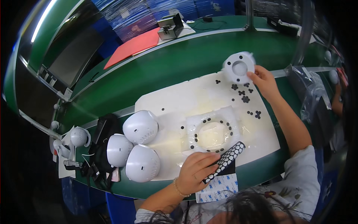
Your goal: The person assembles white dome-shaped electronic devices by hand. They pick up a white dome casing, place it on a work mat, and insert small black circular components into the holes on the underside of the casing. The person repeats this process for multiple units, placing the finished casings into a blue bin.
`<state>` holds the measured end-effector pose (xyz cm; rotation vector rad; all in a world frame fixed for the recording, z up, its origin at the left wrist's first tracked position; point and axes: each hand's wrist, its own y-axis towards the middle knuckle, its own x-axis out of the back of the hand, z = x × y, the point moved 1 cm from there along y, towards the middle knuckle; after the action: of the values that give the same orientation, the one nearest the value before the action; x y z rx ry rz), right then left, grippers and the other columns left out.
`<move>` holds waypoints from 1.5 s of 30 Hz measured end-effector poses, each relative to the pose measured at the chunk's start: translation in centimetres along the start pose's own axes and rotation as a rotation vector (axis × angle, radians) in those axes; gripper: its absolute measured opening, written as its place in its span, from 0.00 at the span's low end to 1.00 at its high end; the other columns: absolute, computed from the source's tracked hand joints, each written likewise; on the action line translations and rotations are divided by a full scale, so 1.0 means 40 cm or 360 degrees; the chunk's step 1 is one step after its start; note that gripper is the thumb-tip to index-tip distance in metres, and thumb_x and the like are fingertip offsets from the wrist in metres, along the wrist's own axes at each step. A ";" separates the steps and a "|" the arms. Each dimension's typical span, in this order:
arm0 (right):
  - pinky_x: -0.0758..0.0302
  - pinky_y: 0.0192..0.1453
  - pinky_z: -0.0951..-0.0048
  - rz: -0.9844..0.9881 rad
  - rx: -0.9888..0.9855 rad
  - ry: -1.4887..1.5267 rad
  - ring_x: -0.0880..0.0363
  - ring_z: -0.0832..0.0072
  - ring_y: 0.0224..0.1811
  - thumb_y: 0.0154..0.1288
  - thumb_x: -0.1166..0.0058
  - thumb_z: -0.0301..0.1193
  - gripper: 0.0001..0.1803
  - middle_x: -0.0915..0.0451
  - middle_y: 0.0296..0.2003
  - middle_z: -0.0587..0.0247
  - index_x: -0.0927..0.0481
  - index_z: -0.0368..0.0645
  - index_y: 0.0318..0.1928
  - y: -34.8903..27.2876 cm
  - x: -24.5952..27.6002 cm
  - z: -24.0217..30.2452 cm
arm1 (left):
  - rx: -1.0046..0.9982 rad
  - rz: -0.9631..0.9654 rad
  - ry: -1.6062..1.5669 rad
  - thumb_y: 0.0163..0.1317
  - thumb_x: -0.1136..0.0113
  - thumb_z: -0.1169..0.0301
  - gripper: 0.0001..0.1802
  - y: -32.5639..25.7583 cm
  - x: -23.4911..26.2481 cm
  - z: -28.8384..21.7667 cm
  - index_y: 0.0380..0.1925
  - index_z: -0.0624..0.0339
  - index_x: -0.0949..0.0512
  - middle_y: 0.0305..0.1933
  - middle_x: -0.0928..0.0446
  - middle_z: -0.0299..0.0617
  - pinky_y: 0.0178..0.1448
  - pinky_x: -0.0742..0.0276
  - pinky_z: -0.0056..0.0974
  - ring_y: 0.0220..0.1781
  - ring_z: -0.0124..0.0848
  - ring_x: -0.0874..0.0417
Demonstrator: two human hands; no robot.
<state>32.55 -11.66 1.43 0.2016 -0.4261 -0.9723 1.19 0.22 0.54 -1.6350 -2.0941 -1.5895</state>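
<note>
My right hand [265,82] grips the edge of a white round plastic base [239,68], raised above the far right of the work sheet. Three black round pads show on its face, around a shallow round recess. Near the front edge, my left hand [194,172] holds a black strip with rows of white round holes [228,156], fingers laid over its lower end. Beneath it lies a white backing sheet with blue print [218,188]. Between the hands, a film-covered white square pad [191,128] carries a ring of black dots.
Three white dome-shaped housings [141,127] stand at the left of the cream work sheet [173,97]. Loose black pads [245,99] lie in clusters on its right. Black cables and a bag [100,138] sit further left. A plastic-wrapped item [307,87] lies at the right.
</note>
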 end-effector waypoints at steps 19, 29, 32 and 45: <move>0.37 0.56 0.64 0.2003 0.1056 -0.0549 0.30 0.62 0.50 0.56 0.54 0.29 0.16 0.26 0.46 0.54 0.26 0.42 0.46 -0.128 -0.555 0.173 | -0.0332 0.0163 -0.0120 0.49 0.50 0.70 0.13 -0.027 -0.015 -0.014 0.35 0.62 0.27 0.46 0.25 0.44 0.43 0.27 0.42 0.43 0.40 0.24; 0.36 0.44 0.67 0.0993 0.1478 -0.0791 0.29 0.65 0.39 0.49 0.42 0.37 0.15 0.26 0.31 0.59 0.25 0.42 0.35 -0.087 -0.636 0.174 | -0.0244 0.0127 -0.0089 0.43 0.47 0.72 0.15 -0.040 -0.007 -0.010 0.35 0.61 0.28 0.45 0.26 0.43 0.43 0.28 0.41 0.42 0.40 0.24; 0.33 0.39 0.68 0.0711 0.1355 -0.0577 0.28 0.68 0.35 0.50 0.42 0.36 0.12 0.27 0.28 0.61 0.24 0.43 0.31 -0.037 -0.568 0.161 | -0.0205 0.0118 -0.0110 0.42 0.47 0.72 0.16 -0.038 -0.014 -0.006 0.35 0.61 0.27 0.45 0.26 0.43 0.44 0.28 0.40 0.43 0.40 0.25; 0.21 0.33 0.75 0.0649 -0.0745 0.0993 0.22 0.74 0.36 0.61 0.53 0.32 0.20 0.27 0.38 0.58 0.42 0.40 0.50 -0.247 -0.154 0.216 | 0.0082 0.0092 -0.0058 0.37 0.38 0.77 0.24 -0.019 -0.006 -0.033 0.40 0.61 0.28 0.46 0.26 0.46 0.47 0.28 0.41 0.44 0.42 0.24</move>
<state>18.30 -11.79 4.15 -0.0156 0.3284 -0.5417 0.06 -0.82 0.54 -1.7037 -2.0667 -1.4872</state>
